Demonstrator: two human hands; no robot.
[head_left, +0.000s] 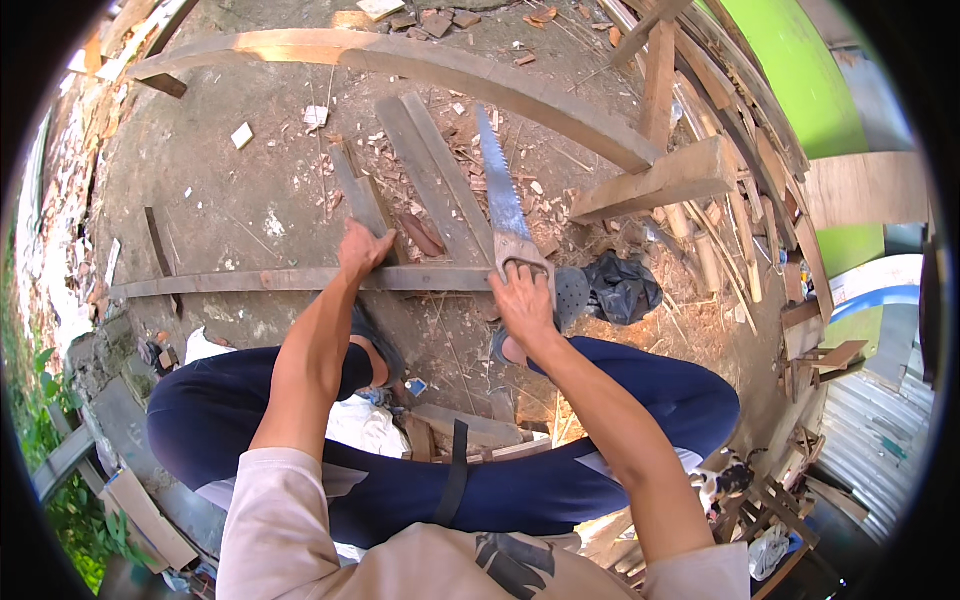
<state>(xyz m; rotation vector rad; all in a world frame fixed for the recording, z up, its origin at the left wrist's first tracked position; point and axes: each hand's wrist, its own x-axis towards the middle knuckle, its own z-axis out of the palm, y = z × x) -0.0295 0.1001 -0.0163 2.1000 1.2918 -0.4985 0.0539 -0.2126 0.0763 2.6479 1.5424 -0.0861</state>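
Observation:
My right hand (pixel 524 302) is wrapped round the handle of a handsaw (pixel 505 185), whose toothed blade points away from me. The saw's handle lies by the right end of a long, narrow wooden strip (pixel 240 284), which runs crosswise in front of my feet. My left hand (pixel 364 247) grips the near part of a short wooden board (pixel 366 203), its thumb stretched to the right. This board passes down to the strip, and my hand hides part of it. Between my hands, two longer planks (pixel 425 165) lie side by side on the ground.
A curved wooden beam (pixel 400 58) arches across the far side, near a thick timber block (pixel 660 180). A black plastic bag (pixel 622 288) lies right of my sandal (pixel 571 296). Wood chips litter the ground. Stacked lumber lines the right, and a small animal (pixel 728 478) is at lower right.

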